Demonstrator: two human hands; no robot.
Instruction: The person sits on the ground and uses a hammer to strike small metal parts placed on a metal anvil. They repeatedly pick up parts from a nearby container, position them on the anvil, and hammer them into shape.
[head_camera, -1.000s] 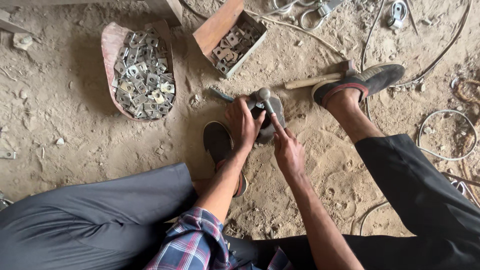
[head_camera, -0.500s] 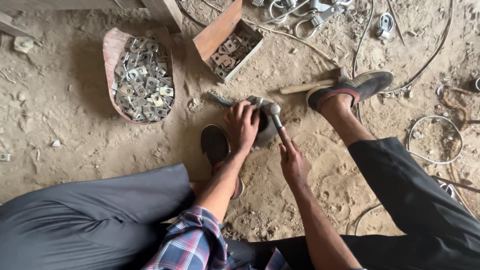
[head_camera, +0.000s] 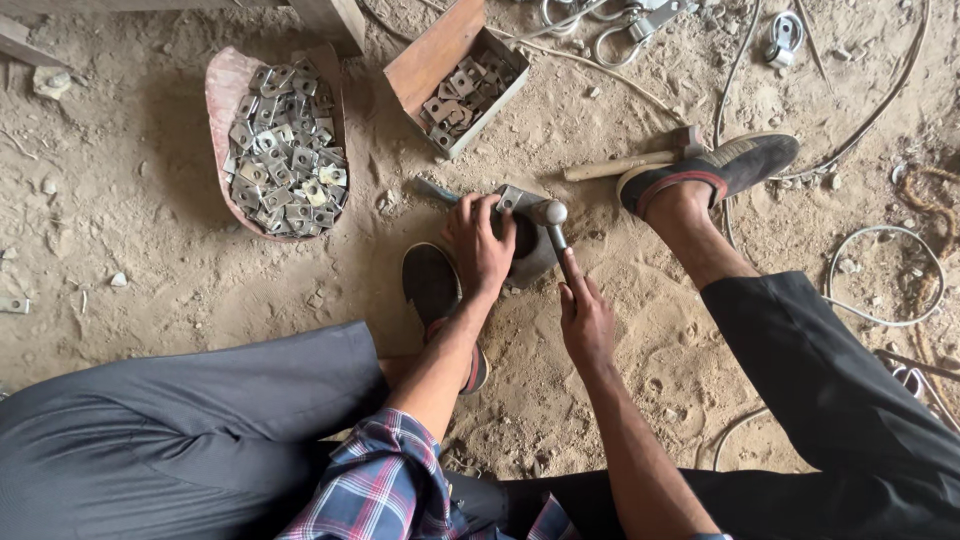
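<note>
I sit on a sandy floor with my legs apart. My left hand (head_camera: 480, 243) presses down on a small square metal plate (head_camera: 512, 197) that lies on a dark iron block (head_camera: 535, 260) between my feet. My right hand (head_camera: 585, 318) grips the handle of a small hammer, whose steel head (head_camera: 549, 212) rests on the block right beside the plate and my left fingers. The plate is mostly hidden under my fingers.
A curved reddish tray (head_camera: 222, 95) heaped with several square metal plates lies at the upper left. A wooden box (head_camera: 432, 55) with more plates stands behind the block. A second hammer (head_camera: 628, 160) lies by my right shoe (head_camera: 712, 172). Wires and metal rings litter the right side.
The hammer head has come down from a raised, tilted position onto the block beside the plate. My left hand has stayed on the plate.
</note>
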